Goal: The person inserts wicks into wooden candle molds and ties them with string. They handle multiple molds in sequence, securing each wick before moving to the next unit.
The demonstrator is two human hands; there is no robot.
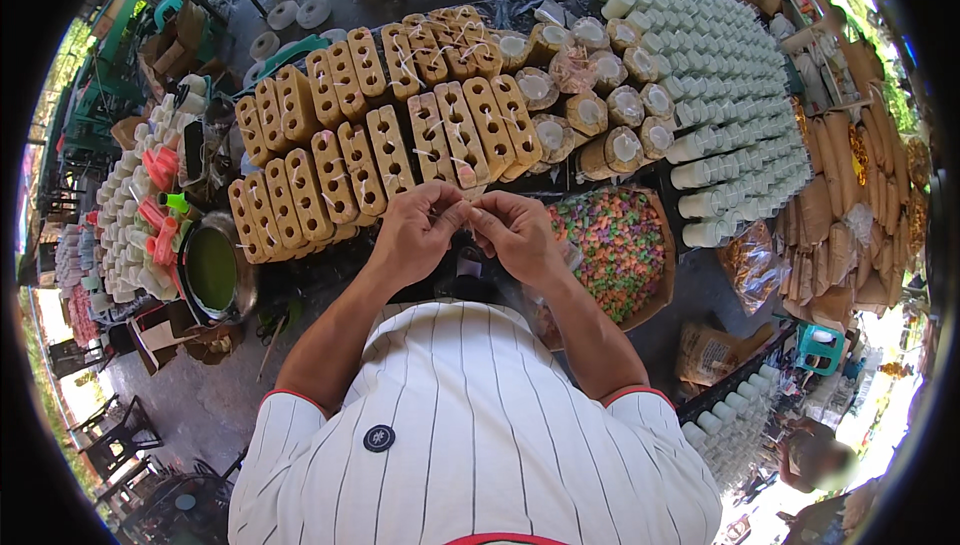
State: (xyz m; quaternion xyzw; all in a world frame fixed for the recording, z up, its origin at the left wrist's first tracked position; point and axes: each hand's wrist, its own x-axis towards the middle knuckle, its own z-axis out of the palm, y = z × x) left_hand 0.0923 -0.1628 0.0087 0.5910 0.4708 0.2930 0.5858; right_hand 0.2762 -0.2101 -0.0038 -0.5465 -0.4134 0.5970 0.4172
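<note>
My left hand (415, 237) and my right hand (522, 237) meet in front of my chest, thumbs and fingertips pinched together. Whatever lies between the fingertips is too small or hidden to make out. Just beyond them stand rows of tan blocks (388, 153) with round holes down their faces. Thin white strings trail from several of these blocks. By my right wrist, a shallow brown tray (655, 297) holds a heap of small pink, green, orange and purple pieces (610, 245).
Round clear-topped brown packages (588, 113) sit right of the blocks, then rows of whitish cylinders (715, 85). Brown paper-wrapped rolls (835, 175) lie far right. At left are a bowl of green stuff (212, 267) and piled white cups (130, 210). Another person (815, 455) is at lower right.
</note>
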